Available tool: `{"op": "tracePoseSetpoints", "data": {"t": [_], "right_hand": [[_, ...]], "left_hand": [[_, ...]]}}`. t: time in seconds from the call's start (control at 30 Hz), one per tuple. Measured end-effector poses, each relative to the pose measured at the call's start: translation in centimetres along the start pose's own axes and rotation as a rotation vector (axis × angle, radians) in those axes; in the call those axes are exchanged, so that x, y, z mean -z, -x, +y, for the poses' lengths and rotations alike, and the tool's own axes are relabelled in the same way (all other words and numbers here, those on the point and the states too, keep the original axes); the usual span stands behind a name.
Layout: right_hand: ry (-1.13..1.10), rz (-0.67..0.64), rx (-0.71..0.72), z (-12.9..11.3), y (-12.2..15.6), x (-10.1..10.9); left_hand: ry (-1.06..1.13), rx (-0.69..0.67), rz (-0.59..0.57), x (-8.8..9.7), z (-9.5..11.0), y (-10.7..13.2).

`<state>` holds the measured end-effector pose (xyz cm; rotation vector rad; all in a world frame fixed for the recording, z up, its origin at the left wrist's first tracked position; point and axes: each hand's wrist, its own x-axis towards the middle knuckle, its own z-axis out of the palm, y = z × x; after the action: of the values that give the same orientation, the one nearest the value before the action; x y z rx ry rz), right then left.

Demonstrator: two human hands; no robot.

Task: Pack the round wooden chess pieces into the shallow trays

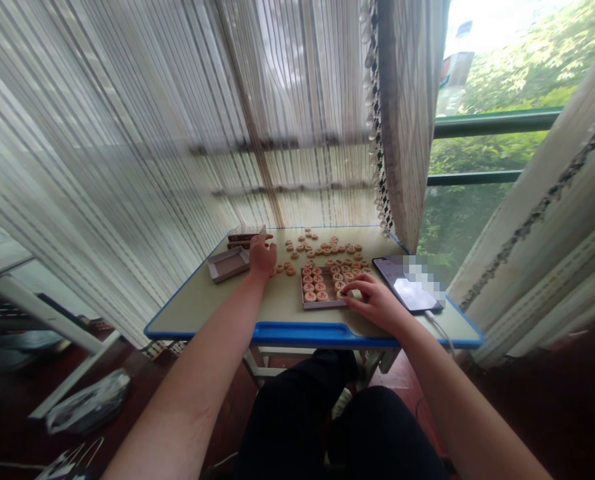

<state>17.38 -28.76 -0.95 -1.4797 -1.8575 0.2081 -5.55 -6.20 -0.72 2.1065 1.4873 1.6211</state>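
A shallow cardboard box (303, 305) on the small table holds round wooden Chinese chess pieces with red characters, set in rows, with a gap in the middle. My right hand (377, 303) is at the box's right side, its fingertips closed on a chess piece (340, 294) in the front row. Farther off on the left, my left hand (263, 257) has its fingers stretched out beside a flat stacked case (247, 232) and appears to hold nothing. Loose chess pieces (327, 251) lie scattered beyond the box, some near my left wrist.
An open box lid (222, 268) rests at the table's left. At the right lies a phone (402, 283) with a cable (442, 330). The table (272, 310) has a blue rim and stands against a string curtain (177, 120). Plastic bags (90, 400) lie on the floor.
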Motion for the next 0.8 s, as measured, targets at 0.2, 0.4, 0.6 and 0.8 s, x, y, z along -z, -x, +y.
{"op": "tracePoseSetpoints", "data": {"t": [0.2,0.4,0.6,0.8], "right_hand": [[0.009,0.031,-0.009,-0.1,0.0,0.0],[0.095,0.063,-0.038,-0.4,0.0,-0.3],[0.206,0.120,-0.039,-0.6,0.0,-0.9],[0.235,0.083,-0.004,-0.4,-0.4,-1.0]], "left_hand": [[-0.027,-0.059,-0.031,0.2,0.5,0.3],[0.007,-0.235,0.002,1.7,3.4,0.9],[0.151,-0.458,-0.030,4.5,10.2,4.8],[0.152,-0.365,0.034,6.1,12.1,11.7]]}}
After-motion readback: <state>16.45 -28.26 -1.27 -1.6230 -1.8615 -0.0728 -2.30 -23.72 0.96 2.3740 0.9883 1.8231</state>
